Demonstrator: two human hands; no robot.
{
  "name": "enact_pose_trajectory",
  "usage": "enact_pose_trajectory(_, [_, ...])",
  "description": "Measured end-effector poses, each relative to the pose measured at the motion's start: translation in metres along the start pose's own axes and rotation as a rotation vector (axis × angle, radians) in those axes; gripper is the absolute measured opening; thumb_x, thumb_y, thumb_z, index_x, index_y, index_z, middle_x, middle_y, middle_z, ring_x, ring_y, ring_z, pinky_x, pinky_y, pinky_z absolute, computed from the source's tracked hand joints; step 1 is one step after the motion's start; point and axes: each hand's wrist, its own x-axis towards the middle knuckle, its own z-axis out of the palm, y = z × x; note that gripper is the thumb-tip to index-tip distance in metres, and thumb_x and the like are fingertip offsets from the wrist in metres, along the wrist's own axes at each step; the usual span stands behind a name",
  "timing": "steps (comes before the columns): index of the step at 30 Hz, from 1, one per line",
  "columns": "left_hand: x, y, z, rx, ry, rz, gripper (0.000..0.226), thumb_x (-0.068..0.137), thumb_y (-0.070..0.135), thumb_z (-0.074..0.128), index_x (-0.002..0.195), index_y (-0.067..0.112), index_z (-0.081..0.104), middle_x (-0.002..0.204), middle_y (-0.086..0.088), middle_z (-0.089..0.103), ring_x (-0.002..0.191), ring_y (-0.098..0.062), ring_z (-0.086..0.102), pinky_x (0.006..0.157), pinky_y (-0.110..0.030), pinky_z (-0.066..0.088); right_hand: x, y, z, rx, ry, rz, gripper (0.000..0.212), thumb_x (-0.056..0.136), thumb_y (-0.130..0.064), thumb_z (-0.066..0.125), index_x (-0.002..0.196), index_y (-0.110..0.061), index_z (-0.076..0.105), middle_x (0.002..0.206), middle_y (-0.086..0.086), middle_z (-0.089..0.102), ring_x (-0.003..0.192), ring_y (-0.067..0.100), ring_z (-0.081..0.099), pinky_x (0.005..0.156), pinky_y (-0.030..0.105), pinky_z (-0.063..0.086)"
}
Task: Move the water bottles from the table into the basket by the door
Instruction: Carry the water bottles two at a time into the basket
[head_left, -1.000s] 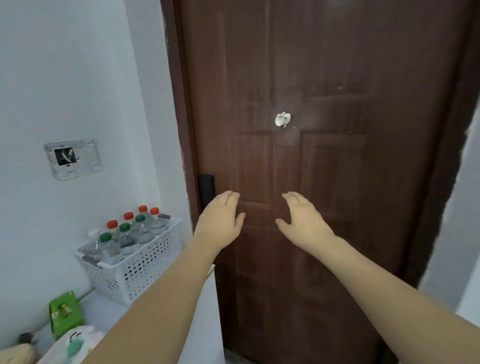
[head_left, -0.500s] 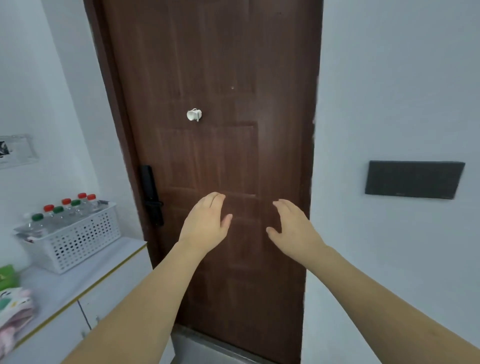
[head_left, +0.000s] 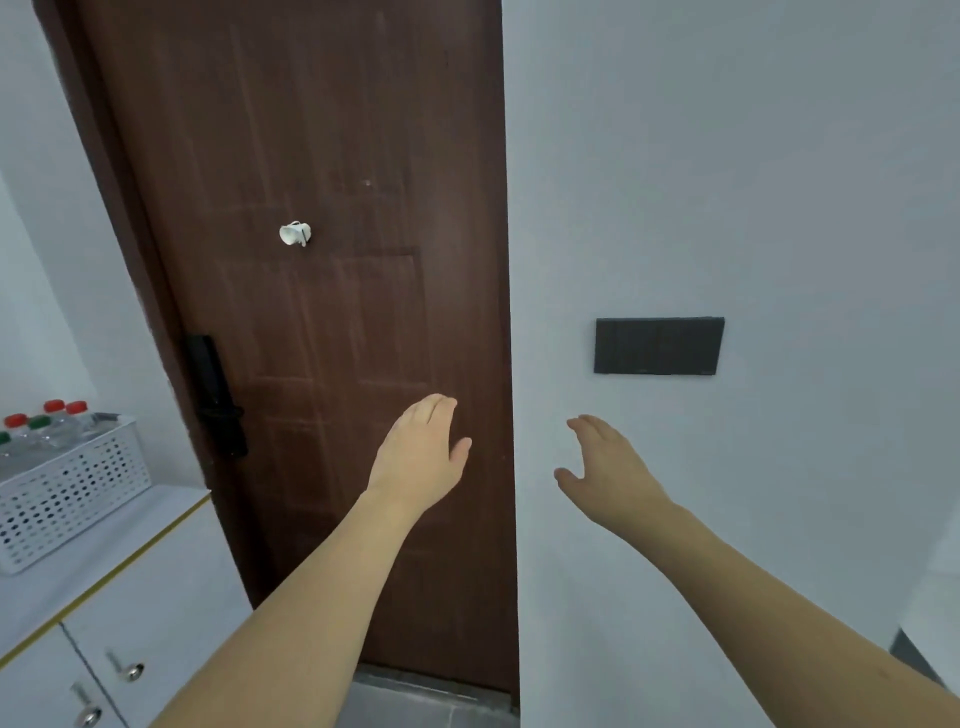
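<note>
Fingers (head_left: 436, 410) of the left hand (head_left: 421, 457) are straight and loose, holding nothing, raised before the door (head_left: 322, 312). The right hand (head_left: 608, 473) is likewise relaxed and bare, before the wall (head_left: 727, 156). Bottles (head_left: 47, 423) stand in the basket (head_left: 67, 493) on the cabinet (head_left: 130, 561), far left, beside the door.

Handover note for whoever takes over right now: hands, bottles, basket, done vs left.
Left hand: open, empty, held up before the door.
Right hand: open, empty, held up before the wall.
Basket: on the white cabinet left of the door, partly cut off by the frame edge.
Water bottles: red and green caps showing inside the basket.
Done: several bottles are in.
Left: table is out of view, so I cannot tell whether any remain; go and check.
</note>
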Motion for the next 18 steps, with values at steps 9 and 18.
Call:
enact_pose_trajectory(9, [-0.011,0.09,0.005,-0.034,-0.019,0.066,0.059,0.1,0.039,0.051,0.15,0.012,0.036,0.156,-0.004,0.039,0.144,-0.022,0.035,0.118,-0.034,0.029,-0.044,0.072,-0.052,0.005,0.036,0.029,0.066,0.096,-0.031,0.053,0.152,-0.01,0.025,0.16,0.004,0.022,0.147,0.021,0.019,0.119,0.031,0.017])
enact_pose_trajectory(18, [-0.045,0.251,0.043,-0.01,-0.046,0.087,0.059,0.101,0.038,0.049,0.151,0.01,0.035,0.157,-0.007,0.036,0.145,-0.024,0.034,0.118,-0.035,0.029,-0.118,0.227,-0.119,-0.02,0.043,0.032,0.066,0.096,-0.031,0.052,0.151,-0.009,0.025,0.159,0.006,0.023,0.146,0.023,0.02,0.118,0.032,0.017])
